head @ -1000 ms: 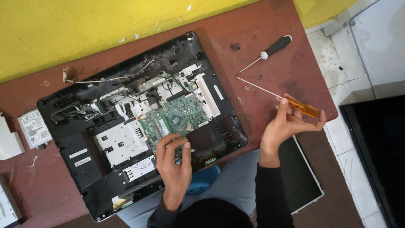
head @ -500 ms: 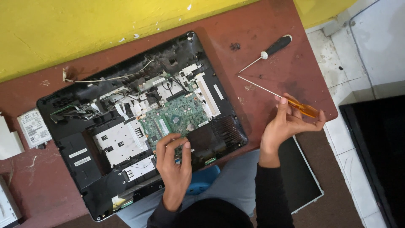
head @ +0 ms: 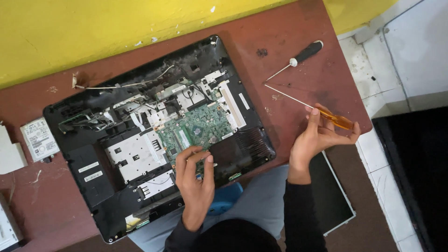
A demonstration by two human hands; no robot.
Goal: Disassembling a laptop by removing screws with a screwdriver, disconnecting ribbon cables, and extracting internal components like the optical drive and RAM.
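Note:
An opened black laptop base (head: 100, 186) lies on the reddish-brown table (head: 303, 60), its green circuit board (head: 196, 128) exposed in the middle. My left hand (head: 196, 179) rests on the near edge of the board, fingers pinched on a small part I cannot make out. My right hand (head: 319, 137) sits at the table's right edge, holding a long thin screwdriver by its amber handle (head: 338, 120). Its shaft points up and left across the table.
A second screwdriver with a black handle (head: 305, 52) lies on the table beyond my right hand. A hard drive (head: 39, 139) and pale parts (head: 10, 154) sit at the left. A flat dark panel (head: 331, 196) lies below my right arm. Yellow wall behind, white tiles at right.

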